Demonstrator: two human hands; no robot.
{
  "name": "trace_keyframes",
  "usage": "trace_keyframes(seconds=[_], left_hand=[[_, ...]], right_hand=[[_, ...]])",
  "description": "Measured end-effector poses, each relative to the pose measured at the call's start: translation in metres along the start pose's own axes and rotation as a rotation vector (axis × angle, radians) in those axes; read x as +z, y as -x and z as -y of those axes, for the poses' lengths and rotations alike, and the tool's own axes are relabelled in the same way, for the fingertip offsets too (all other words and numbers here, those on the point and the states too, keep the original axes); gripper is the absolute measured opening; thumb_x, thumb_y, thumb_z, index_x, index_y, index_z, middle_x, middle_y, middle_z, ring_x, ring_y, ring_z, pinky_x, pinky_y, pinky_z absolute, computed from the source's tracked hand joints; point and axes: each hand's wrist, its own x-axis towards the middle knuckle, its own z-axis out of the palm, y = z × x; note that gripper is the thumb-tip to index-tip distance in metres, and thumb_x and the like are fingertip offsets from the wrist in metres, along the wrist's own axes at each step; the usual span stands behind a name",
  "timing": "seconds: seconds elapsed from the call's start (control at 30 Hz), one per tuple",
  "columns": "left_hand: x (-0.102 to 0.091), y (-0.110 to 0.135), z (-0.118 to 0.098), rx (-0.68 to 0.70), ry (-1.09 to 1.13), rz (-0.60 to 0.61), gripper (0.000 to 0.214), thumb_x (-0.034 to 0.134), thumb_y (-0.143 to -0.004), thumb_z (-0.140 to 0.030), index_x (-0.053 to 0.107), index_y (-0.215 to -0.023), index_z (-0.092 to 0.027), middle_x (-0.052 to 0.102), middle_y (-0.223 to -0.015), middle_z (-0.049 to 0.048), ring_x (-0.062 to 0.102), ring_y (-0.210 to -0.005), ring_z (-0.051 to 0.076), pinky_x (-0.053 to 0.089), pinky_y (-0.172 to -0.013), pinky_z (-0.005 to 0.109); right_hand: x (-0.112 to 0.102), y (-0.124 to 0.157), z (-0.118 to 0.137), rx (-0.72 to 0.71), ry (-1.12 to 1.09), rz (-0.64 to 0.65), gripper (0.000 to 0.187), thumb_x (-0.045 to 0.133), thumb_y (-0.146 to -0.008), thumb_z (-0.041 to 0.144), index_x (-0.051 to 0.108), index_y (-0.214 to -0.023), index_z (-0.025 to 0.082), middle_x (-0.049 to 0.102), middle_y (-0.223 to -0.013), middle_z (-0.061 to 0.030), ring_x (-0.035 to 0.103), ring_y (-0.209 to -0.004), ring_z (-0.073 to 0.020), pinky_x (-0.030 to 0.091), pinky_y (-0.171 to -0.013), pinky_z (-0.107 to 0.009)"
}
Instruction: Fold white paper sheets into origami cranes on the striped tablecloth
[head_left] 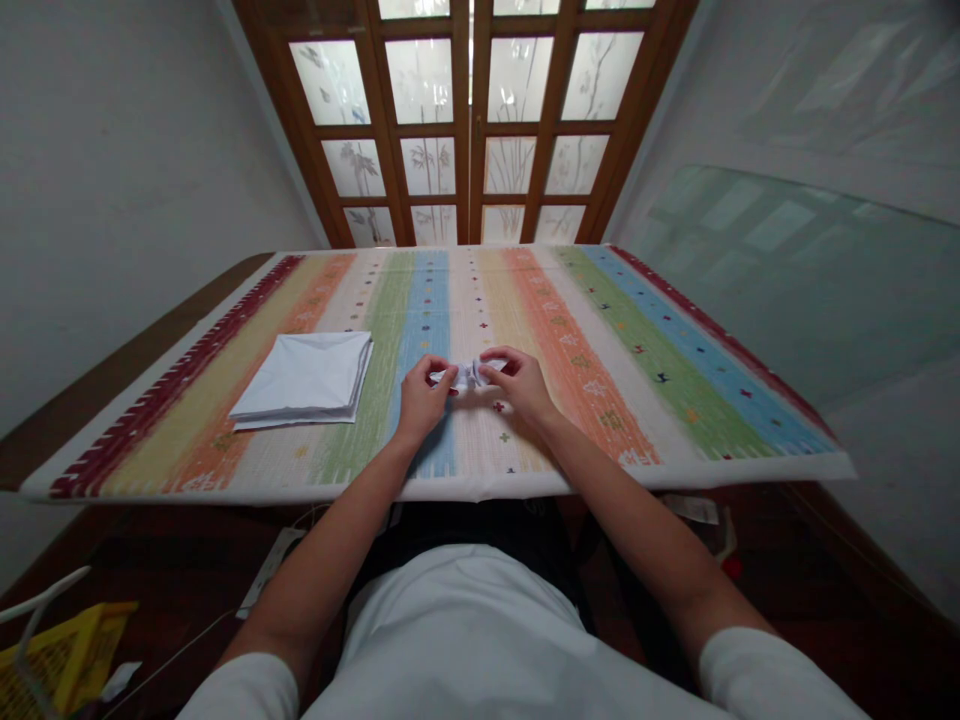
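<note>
A small piece of folded white paper [466, 375] is held just above the striped tablecloth [431, 275], near the table's middle front. My left hand [428, 393] pinches its left end between thumb and fingers. At the other end, my right hand [519, 380] grips the paper in the same way. The paper looks creased and bunched at its centre; its exact folded form is partly covered by my fingers. Left of my hands lies a stack of white paper sheets [304, 375], its layers slightly uneven along the front edge.
Wooden doors with glass panes [471, 130] stand beyond the table's far edge. A glass sheet [810, 270] leans on the right wall. On the floor at lower left are a yellow plastic basket [75, 660] and a white power strip [270, 570] with a cable.
</note>
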Motion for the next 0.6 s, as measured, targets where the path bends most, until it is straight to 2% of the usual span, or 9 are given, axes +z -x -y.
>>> trace_keyframes(seconds=[0.1, 0.3, 0.43, 0.6], left_hand=[[0.0, -0.001, 0.002, -0.027, 0.057, 0.012, 0.023, 0.078, -0.094, -0.039, 0.065, -0.092, -0.019, 0.074, -0.093, 0.0037, 0.071, -0.069, 0.015, 0.064, -0.063, 0.028], [0.003, 0.0, -0.001, -0.083, 0.254, 0.042, 0.034, 0.084, -0.088, -0.034, 0.064, -0.114, -0.023, 0.073, -0.084, -0.0008, 0.074, -0.075, 0.017, 0.067, -0.068, 0.029], [0.003, 0.002, -0.005, -0.043, 0.244, 0.07, 0.024, 0.083, -0.087, -0.036, 0.072, -0.103, -0.021, 0.078, -0.101, 0.0055, 0.076, -0.091, 0.021, 0.069, -0.074, 0.033], [0.0, 0.004, -0.011, 0.02, 0.13, 0.101, 0.022, 0.089, -0.08, -0.034, 0.08, -0.094, -0.02, 0.082, -0.102, 0.0076, 0.077, -0.099, 0.024, 0.066, -0.097, 0.043]], right_hand=[[0.0, 0.0, -0.002, 0.028, -0.042, 0.009, 0.038, 0.088, -0.074, 0.049, 0.079, -0.1, 0.024, 0.077, -0.093, -0.0045, 0.065, -0.068, -0.0175, 0.055, -0.066, -0.032], [0.003, -0.001, -0.004, 0.056, -0.133, -0.049, 0.038, 0.091, -0.067, 0.047, 0.08, -0.095, 0.024, 0.076, -0.086, -0.0014, 0.061, -0.063, -0.0149, 0.052, -0.061, -0.03], [0.004, -0.002, -0.005, 0.063, -0.191, -0.083, 0.036, 0.092, -0.065, 0.045, 0.082, -0.092, 0.025, 0.075, -0.083, -0.0011, 0.058, -0.063, -0.0146, 0.054, -0.062, -0.031], [0.002, -0.001, -0.004, 0.07, -0.173, -0.04, 0.035, 0.092, -0.068, 0.047, 0.085, -0.094, 0.023, 0.078, -0.085, -0.0048, 0.065, -0.071, -0.0176, 0.055, -0.067, -0.033]])
